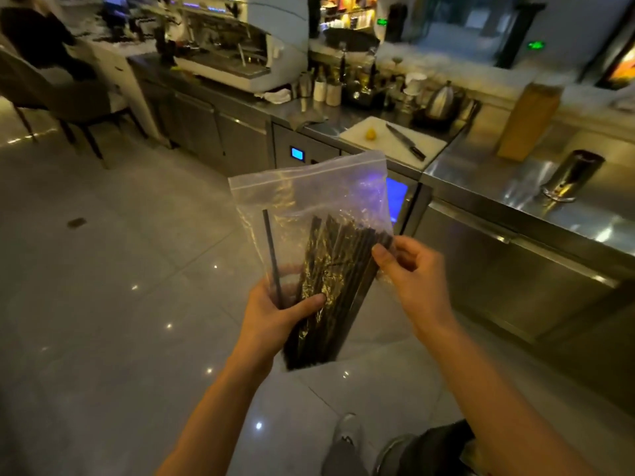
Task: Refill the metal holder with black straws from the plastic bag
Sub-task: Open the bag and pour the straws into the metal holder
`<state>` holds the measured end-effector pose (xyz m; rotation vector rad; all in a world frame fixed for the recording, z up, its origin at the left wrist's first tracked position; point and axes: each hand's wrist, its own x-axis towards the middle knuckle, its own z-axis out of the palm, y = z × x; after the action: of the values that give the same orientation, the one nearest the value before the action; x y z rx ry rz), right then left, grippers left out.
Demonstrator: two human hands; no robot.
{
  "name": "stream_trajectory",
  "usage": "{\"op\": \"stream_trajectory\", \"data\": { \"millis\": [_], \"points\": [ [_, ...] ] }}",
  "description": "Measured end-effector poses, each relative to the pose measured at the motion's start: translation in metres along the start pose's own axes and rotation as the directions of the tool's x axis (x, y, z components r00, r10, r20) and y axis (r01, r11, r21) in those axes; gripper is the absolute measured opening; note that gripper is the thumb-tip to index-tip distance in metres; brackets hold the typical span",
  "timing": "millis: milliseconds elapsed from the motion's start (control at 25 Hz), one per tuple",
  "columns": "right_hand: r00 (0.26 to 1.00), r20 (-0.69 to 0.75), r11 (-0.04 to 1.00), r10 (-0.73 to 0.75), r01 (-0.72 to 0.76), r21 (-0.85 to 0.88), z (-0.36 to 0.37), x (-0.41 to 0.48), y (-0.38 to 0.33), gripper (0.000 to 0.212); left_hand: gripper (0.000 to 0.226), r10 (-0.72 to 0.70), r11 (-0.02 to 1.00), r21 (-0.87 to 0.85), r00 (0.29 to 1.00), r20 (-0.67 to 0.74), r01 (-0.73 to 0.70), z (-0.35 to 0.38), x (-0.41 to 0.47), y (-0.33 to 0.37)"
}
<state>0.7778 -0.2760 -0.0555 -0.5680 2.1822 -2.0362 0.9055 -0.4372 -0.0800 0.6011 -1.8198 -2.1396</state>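
Observation:
A clear zip-top plastic bag (309, 190) stands upright in front of me over the floor. Inside it lies a bundle of black straws (330, 286), with one loose straw (271, 255) at the bag's left side. My left hand (275, 314) grips the bag's lower part from the left, thumb across the bundle. My right hand (412, 273) pinches the bag's right edge at the straw tips. The metal holder (574, 175) stands on the steel counter at the right, well beyond my right hand, and looks dark inside.
A steel counter (515, 187) runs along the right. On it sit a white cutting board (374, 139) with a knife (405, 140) and a yellow piece, a kettle (441, 101), a wooden block (529, 120). A seated person (37, 36) is far left by a chair.

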Motion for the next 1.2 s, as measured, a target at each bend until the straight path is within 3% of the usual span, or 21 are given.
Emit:
{"op": "stream_trajectory", "data": {
  "millis": [400,600,840,1000,1200],
  "points": [
    [0.981,-0.19,0.998,0.035,-0.026,0.052,-0.112,0.18,0.042,0.022,0.057,-0.033,0.994,0.109,0.982,0.185,0.013,0.137,0.217,0.032],
    [0.943,-0.327,0.998,0.056,-0.05,0.024,-0.15,0.242,0.06,0.019,0.048,-0.049,0.987,0.159,0.955,0.292,0.002,0.19,0.301,0.025],
    [0.863,-0.503,0.991,0.038,-0.099,-0.094,-0.182,0.322,0.074,0.013,0.052,-0.039,0.991,0.135,0.892,0.45,-0.025,0.249,0.421,0.023],
    [0.79,-0.612,0.971,-0.042,-0.113,-0.212,-0.208,0.367,0.07,0.011,0.043,-0.095,0.993,0.115,0.811,0.577,0.034,0.295,0.487,0.026],
    [0.718,-0.69,0.947,-0.096,-0.148,-0.285,-0.252,0.406,0.075,0.006,0.048,-0.126,0.99,0.132,0.724,0.679,0.049,0.364,0.54,0.018]
  ]
}}
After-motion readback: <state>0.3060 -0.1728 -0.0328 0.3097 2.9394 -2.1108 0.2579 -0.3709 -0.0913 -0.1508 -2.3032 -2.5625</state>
